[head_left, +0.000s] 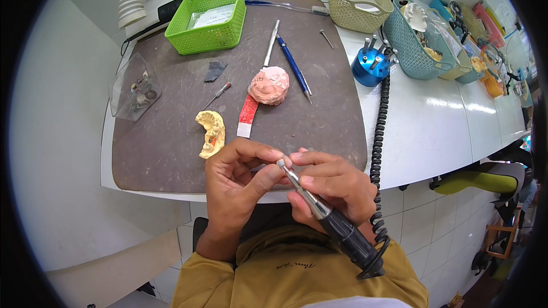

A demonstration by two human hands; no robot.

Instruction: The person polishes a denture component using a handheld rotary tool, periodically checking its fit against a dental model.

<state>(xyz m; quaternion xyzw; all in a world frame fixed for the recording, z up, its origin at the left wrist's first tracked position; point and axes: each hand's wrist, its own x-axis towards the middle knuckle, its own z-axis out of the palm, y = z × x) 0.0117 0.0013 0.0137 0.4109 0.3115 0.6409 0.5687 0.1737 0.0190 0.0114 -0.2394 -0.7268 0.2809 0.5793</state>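
Observation:
Close to the table's front edge, my right hand (pixel 342 185) is closed around a dental handpiece (pixel 345 234) with a silver nose and a black body. Its tip points up and left, toward my left fingertips. My left hand (pixel 231 177) pinches a small pale piece (pixel 280 162) that looks like a dental crown, touching or right beside the tip. Fingers partly hide that piece. Just beyond my left hand lies a yellow partial dental model (pixel 216 137). Farther off, a pink plaster dental model (pixel 269 85) rests by a red and white strip (pixel 246 117).
On the brown mat (pixel 171 148) lie a blue pen (pixel 294 65), a thin tool (pixel 218 95) and a grey abrasive scrap (pixel 216 71). A clear box (pixel 134 88) stands left, a green basket (pixel 205 20) behind. Right are a blue bur holder (pixel 371 65) and a coiled cord (pixel 379 137).

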